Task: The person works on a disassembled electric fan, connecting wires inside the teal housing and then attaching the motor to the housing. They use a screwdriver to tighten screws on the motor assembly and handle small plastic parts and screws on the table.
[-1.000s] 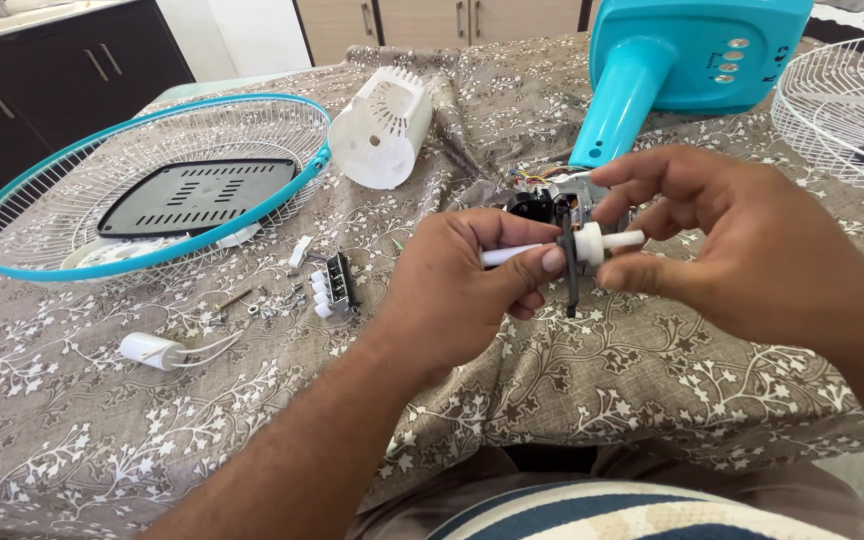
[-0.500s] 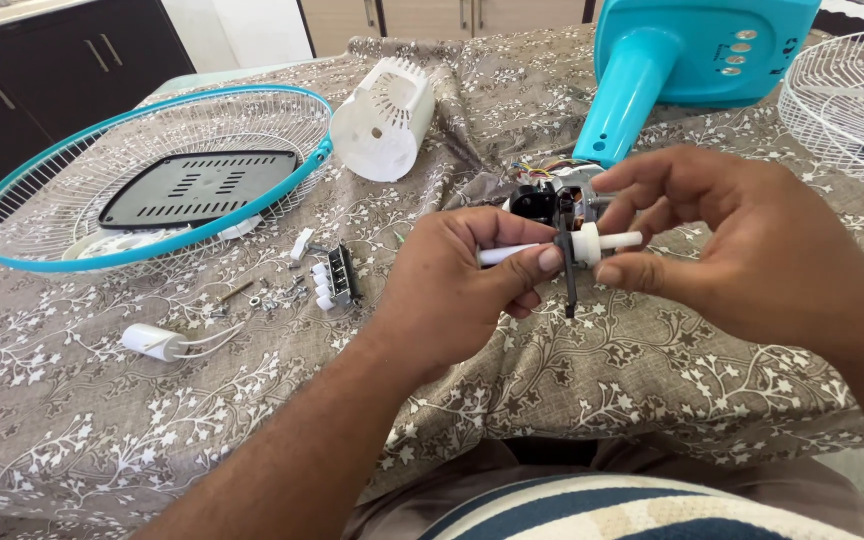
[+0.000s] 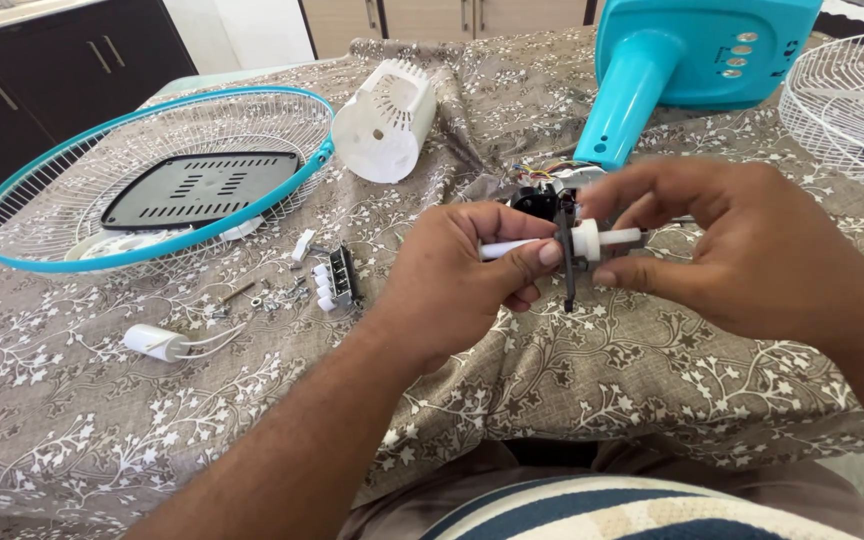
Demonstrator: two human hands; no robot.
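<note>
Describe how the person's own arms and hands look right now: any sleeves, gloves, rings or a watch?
Both hands are bare: no gloves on the left hand or the right hand, and no rings show on the fingers in view. The forearms are uncovered as far as the head view shows, with no sleeve, and no watch or band on either wrist. Near the bottom edge, a striped garment shows.

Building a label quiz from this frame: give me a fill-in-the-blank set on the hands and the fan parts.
1. Both hands, left hand and right hand, hold a white ____ that passes through a black bracket.
2. The black vented plate lies inside the ____-rimmed grille.
3. The white motor cover lies on its ____.
4. The capacitor on the cloth is ____ in colour.

Missing words: rod; blue; side; white
</note>
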